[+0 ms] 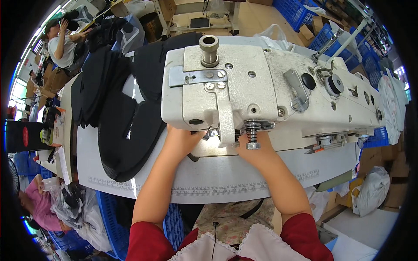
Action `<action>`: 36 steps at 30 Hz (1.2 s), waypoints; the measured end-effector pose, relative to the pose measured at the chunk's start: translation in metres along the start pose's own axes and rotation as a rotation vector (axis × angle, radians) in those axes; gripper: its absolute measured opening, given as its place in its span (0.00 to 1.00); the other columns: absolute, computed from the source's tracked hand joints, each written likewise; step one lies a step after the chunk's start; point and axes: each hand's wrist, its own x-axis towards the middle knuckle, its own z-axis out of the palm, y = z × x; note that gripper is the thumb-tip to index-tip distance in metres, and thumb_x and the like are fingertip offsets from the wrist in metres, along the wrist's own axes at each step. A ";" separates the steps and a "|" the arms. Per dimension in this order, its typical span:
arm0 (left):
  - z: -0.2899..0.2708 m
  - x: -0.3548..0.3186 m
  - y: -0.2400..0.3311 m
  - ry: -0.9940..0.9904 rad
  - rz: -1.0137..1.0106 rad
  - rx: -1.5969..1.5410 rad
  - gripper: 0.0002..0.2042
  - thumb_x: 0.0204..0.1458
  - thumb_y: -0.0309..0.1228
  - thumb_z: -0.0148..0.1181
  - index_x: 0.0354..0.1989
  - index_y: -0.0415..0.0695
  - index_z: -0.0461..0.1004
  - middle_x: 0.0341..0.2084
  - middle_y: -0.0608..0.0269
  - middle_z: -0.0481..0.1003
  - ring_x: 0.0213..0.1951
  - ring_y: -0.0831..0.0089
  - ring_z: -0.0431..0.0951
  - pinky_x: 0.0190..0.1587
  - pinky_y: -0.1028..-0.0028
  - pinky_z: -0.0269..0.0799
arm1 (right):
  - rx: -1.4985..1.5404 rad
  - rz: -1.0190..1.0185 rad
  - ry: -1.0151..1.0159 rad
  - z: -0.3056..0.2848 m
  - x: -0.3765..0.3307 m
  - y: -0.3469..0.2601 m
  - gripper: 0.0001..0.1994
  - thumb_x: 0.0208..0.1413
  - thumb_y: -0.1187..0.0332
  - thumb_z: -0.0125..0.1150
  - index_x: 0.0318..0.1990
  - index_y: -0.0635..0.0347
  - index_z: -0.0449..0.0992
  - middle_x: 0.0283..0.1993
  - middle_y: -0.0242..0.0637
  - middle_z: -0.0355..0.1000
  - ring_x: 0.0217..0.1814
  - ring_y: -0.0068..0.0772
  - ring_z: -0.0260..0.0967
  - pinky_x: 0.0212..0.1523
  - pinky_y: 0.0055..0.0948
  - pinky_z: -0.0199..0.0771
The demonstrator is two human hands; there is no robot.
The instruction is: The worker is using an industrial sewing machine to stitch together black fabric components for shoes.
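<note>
A white industrial sewing machine (pixel 244 87) stands across the table, its head in front of me. Both my forearms reach in under it. My left hand (pixel 185 139) is at the left of the needle area, fingers mostly hidden beneath the machine head. To the right of the presser area, my right hand (pixel 257 150) sits behind the spring tension knob (pixel 252 137), its fingers also out of sight. Whatever the hands touch there is hidden. Black padded fabric pieces (pixel 130 135) lie on the table left of my left hand, several of them stacked farther back.
A printed ruler strip (pixel 217 189) runs along the table's front edge. Pencil-like tools (pixel 327 148) lie under the machine arm at right. Blue crates (pixel 300 19) and cartons stand behind at right. Two people (pixel 61 45) work at the left, and a plastic bag (pixel 371 191) sits at the right.
</note>
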 end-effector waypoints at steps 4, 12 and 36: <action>-0.001 0.000 0.002 0.025 0.013 -0.045 0.14 0.33 0.23 0.65 0.34 0.40 0.76 0.30 0.58 0.78 0.35 0.59 0.78 0.39 0.65 0.71 | -0.001 -0.027 0.054 0.004 0.000 0.001 0.06 0.43 0.71 0.56 0.21 0.64 0.73 0.26 0.45 0.71 0.32 0.48 0.70 0.34 0.45 0.69; 0.001 -0.001 0.006 -0.005 -0.062 -0.087 0.15 0.34 0.23 0.65 0.35 0.43 0.76 0.30 0.59 0.78 0.36 0.60 0.77 0.41 0.65 0.69 | -0.068 -0.033 0.038 0.008 -0.003 0.004 0.09 0.44 0.68 0.56 0.19 0.63 0.75 0.25 0.44 0.72 0.31 0.46 0.71 0.34 0.44 0.69; 0.009 -0.003 0.003 0.048 -0.022 -0.026 0.15 0.31 0.21 0.64 0.33 0.44 0.76 0.26 0.60 0.77 0.32 0.59 0.77 0.34 0.64 0.69 | -0.074 -0.027 0.040 0.001 -0.004 -0.005 0.07 0.42 0.70 0.55 0.17 0.62 0.73 0.22 0.45 0.71 0.27 0.46 0.71 0.29 0.43 0.69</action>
